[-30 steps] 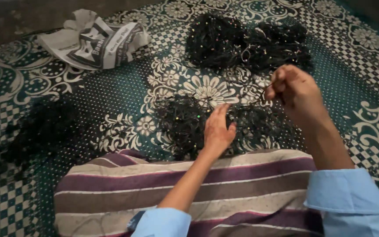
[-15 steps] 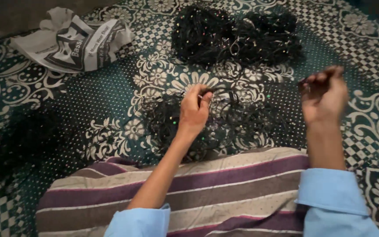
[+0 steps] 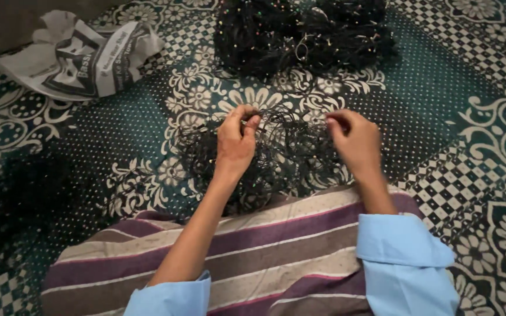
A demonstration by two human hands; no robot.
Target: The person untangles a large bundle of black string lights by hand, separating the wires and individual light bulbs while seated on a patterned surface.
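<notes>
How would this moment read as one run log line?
left hand: pinches black thread pile | right hand: pinches same pile | surface: patterned cloth

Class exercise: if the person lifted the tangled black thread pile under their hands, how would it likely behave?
The near thread pile looks like fine loose loops, so it would probably sag limply and weigh little. Strands cross one another, so lifting one would likely drag others. Both the left hand and right hand pinch strands, suggesting fingertip grip suffices.

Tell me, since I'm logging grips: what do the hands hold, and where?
Both hands' fingers pinch thin black strands at the top of the nearer black tangle.
</notes>
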